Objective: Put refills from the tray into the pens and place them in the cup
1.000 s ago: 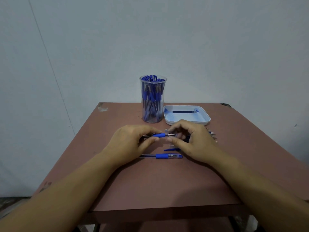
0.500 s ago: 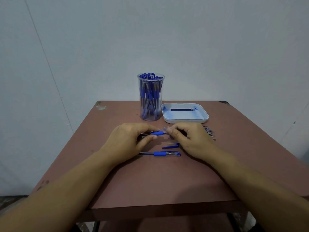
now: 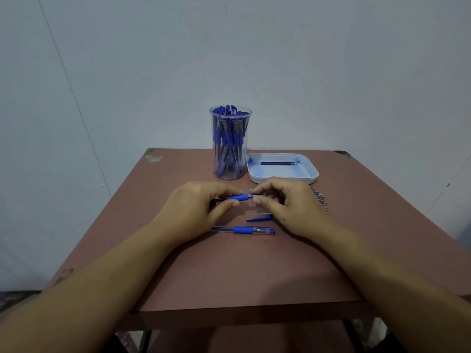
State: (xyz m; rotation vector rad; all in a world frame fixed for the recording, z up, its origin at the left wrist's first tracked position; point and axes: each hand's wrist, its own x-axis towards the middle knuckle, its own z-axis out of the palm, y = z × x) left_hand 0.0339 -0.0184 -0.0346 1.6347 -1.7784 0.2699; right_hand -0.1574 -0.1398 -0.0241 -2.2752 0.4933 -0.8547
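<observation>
A: What are the hands doing?

B: The left hand [image 3: 196, 207] is closed around a pen [image 3: 240, 197] just above the table [image 3: 229, 271], thumb and fingers pinched narrow on the barrel left of its blue grip. The right hand [image 3: 288, 205] meets it at the grip's right end, thumb and forefinger nearly touching, pinched on the pen's tip end.

A: Can you see what the right fingers hold?

B: Not clearly. The piece there is tiny and covered by the fingertips.

A: And the rest?

B: One whole pen [image 3: 242, 230] lies flat near the wrists. A single blue cap [image 3: 258, 219] lies between it and the right hand, partly tucked under the palm. One refill [image 3: 277, 163] lies in the white tray [image 3: 312, 171] at the far edge. Beside the tray stands one clear cup [image 3: 230, 143], packed with blue pens too crowded to count. A row of small metal bits [image 3: 320, 197] peeks out behind the right hand; their number is unclear.
</observation>
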